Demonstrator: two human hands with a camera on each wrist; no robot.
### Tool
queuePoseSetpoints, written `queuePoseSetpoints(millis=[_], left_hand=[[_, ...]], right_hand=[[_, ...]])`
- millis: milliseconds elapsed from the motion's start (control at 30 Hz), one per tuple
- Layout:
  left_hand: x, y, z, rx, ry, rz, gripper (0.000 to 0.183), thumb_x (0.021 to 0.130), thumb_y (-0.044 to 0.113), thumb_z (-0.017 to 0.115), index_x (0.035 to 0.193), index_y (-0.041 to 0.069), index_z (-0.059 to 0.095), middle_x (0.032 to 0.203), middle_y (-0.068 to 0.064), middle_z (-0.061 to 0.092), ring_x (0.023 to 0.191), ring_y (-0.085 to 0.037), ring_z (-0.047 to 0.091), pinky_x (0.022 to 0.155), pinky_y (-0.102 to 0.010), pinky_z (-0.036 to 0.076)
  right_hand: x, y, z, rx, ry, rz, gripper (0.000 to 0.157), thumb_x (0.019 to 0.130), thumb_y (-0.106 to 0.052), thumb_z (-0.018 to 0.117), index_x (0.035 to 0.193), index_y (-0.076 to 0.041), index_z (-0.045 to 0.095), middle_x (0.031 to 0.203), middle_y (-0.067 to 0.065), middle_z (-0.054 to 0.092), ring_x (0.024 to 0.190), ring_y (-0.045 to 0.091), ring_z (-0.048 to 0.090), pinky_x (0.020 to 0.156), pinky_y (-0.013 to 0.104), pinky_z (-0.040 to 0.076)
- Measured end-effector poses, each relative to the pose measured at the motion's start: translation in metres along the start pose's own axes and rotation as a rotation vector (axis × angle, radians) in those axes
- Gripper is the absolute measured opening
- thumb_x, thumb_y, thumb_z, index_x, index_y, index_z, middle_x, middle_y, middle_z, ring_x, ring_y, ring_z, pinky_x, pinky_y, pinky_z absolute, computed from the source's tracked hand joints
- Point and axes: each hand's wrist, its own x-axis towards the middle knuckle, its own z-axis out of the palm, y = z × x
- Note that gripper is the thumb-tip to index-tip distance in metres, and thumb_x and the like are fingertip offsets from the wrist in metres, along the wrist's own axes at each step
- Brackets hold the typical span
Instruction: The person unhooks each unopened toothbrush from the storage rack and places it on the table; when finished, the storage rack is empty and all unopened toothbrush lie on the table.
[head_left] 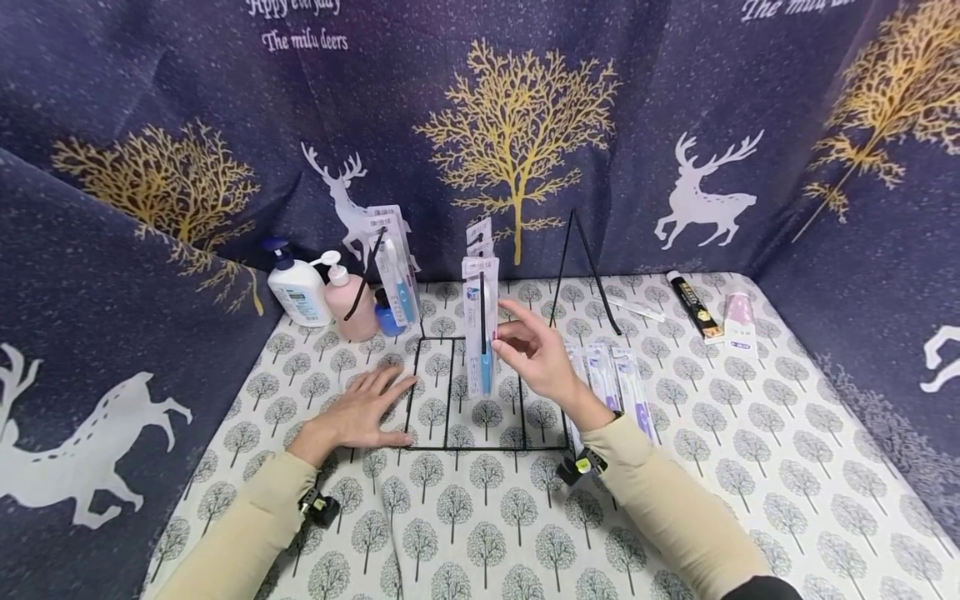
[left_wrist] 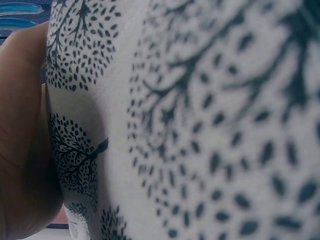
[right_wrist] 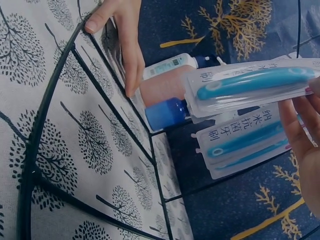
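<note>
A black wire display rack (head_left: 487,448) stands on the tree-print cloth, with packaged toothbrushes hung on its left and middle prongs. My right hand (head_left: 543,358) pinches the right edge of the front toothbrush pack (head_left: 472,354) on the middle prong. In the right wrist view, the thumb lies over this pack's edge and the fingers (right_wrist: 287,117) are below it. Its brush handle is blue. My left hand (head_left: 360,415) rests, fingers spread, at the rack's left base wire; in the left wrist view only part of it shows beside the cloth.
Left of the rack stand a white pump bottle (head_left: 300,293), a pink pump bottle (head_left: 351,312) and a small blue bottle (head_left: 388,315), near hanging packs (head_left: 395,275). Several purple toothbrush packs (head_left: 633,387) lie right, partly behind my arm. Farther right lie a black tube (head_left: 693,304) and pink tube (head_left: 740,317).
</note>
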Motion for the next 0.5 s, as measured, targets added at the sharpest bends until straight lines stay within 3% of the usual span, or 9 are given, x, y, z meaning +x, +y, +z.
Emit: queuePoseSetpoints(millis=[100, 267, 500], left_hand=[[0.000, 0.000, 0.000, 0.008, -0.001, 0.002, 0.099, 0.068, 0.082, 0.044, 0.147, 0.026, 0.018, 0.152, -0.012, 0.014, 0.137, -0.036, 0.018, 0.109, -0.058, 0.017], [0.000, 0.000, 0.000, 0.008, -0.002, 0.006, 0.098, 0.069, 0.081, 0.043, 0.147, 0.026, 0.018, 0.152, -0.013, 0.014, 0.137, -0.037, 0.018, 0.109, -0.058, 0.017], [0.000, 0.000, 0.002, -0.005, -0.003, -0.008, 0.099, 0.068, 0.082, 0.043, 0.147, 0.026, 0.018, 0.152, -0.012, 0.014, 0.138, -0.035, 0.015, 0.109, -0.058, 0.016]], right_hand=[[-0.001, -0.002, 0.000, 0.012, -0.010, -0.047, 0.059, 0.074, 0.021, 0.059, 0.128, 0.017, 0.035, 0.084, 0.028, 0.062, 0.073, 0.027, 0.063, 0.055, 0.030, 0.055], [-0.002, -0.003, 0.000, 0.048, -0.032, -0.104, 0.061, 0.072, 0.024, 0.058, 0.128, 0.019, 0.033, 0.080, 0.027, 0.061, 0.070, 0.034, 0.061, 0.057, 0.036, 0.056], [-0.011, -0.009, 0.000, 0.060, -0.071, -0.186, 0.063, 0.071, 0.024, 0.058, 0.128, 0.019, 0.034, 0.078, 0.024, 0.063, 0.069, 0.030, 0.062, 0.060, 0.039, 0.057]])
